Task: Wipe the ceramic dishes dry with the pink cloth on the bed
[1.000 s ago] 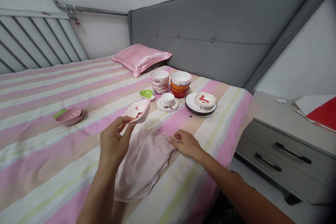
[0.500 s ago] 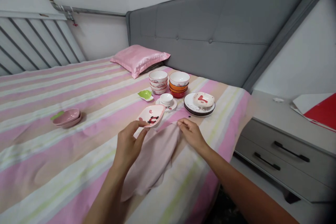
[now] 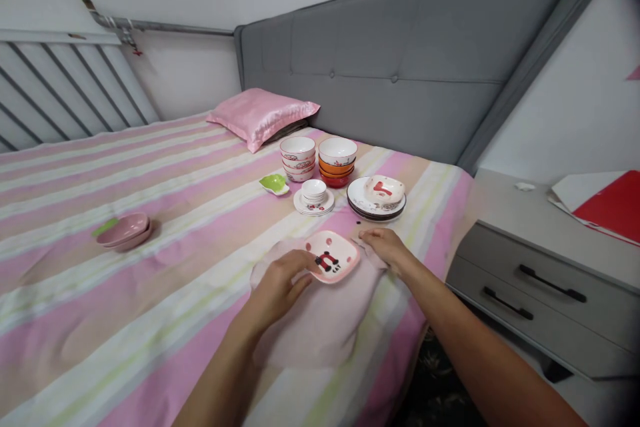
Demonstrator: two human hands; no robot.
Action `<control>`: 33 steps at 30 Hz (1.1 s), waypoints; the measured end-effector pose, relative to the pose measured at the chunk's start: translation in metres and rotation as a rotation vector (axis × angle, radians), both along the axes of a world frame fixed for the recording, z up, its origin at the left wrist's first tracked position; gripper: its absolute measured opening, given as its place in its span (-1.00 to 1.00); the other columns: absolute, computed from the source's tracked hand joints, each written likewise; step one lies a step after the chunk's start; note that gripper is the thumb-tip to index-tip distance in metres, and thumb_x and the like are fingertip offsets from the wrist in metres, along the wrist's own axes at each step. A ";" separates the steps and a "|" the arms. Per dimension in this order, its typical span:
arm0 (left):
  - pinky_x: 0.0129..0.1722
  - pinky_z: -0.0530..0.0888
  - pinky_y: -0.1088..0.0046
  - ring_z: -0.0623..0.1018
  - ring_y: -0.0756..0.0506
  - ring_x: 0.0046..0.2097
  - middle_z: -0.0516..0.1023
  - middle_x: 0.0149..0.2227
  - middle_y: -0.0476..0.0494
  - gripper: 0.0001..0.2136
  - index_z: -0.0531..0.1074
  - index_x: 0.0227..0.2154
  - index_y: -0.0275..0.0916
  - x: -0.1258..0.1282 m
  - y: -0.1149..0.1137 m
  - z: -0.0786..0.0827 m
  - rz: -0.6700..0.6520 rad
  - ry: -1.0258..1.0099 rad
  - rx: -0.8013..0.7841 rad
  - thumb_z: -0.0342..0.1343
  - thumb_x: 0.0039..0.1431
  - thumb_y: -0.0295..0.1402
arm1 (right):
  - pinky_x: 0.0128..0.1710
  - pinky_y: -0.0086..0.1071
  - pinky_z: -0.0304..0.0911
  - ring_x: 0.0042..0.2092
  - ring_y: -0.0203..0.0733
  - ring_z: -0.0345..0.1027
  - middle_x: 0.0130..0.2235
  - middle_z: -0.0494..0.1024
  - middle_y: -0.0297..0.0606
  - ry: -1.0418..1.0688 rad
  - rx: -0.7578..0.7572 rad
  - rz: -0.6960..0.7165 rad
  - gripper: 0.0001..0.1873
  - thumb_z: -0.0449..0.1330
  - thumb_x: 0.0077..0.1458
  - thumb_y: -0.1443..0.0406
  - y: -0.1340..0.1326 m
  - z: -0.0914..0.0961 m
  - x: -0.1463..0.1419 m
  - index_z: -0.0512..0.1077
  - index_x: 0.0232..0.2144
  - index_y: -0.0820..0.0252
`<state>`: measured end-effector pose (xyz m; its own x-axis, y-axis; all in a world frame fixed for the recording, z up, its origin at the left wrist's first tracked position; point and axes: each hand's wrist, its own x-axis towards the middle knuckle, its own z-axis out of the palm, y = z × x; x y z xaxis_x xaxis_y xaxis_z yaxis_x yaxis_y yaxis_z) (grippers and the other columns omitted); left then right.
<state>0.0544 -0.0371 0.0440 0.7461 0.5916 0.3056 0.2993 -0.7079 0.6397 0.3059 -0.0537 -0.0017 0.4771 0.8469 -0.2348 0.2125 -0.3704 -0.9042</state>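
Observation:
My left hand (image 3: 285, 283) pinches the left edge of a small squarish bowl (image 3: 345, 255) with a pink rim, pink dots and a red and black figure inside. The bowl is tilted toward me, over a pale pink cloth (image 3: 320, 330). My right hand (image 3: 386, 247) is closed on the cloth's upper right corner, just right of the bowl. Beyond my hands stand small white bowls (image 3: 315, 188) on floral saucers (image 3: 325, 207). Another squarish bowl (image 3: 384, 191) with a red figure rests on a pile of plates (image 3: 361, 205).
Farther back stand a white bowl stack (image 3: 299, 163) and a stack with orange and red bowls (image 3: 337, 167). A green leaf-shaped dish (image 3: 274, 183) lies left of them. Pink dishes (image 3: 124, 232) sit at the left. A nightstand (image 3: 540, 280) borders the bed's right side.
My left hand has moved the bowl right and nearer to me, over the cloth. My right hand has shifted slightly right with the cloth's corner, and the cloth spreads wider.

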 end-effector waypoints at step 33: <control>-0.67 0.15 0.54 0.31 0.02 -0.66 0.35 -0.68 0.06 -0.66 0.34 -0.50 -0.21 -0.022 0.027 -0.015 0.545 0.069 -0.650 0.09 -0.12 0.00 | -0.51 -0.45 0.08 -0.40 -0.18 0.30 -0.43 0.43 -0.33 -0.321 -0.209 0.408 -0.48 0.22 -0.50 0.52 -0.021 0.017 0.015 0.36 -0.33 0.16</control>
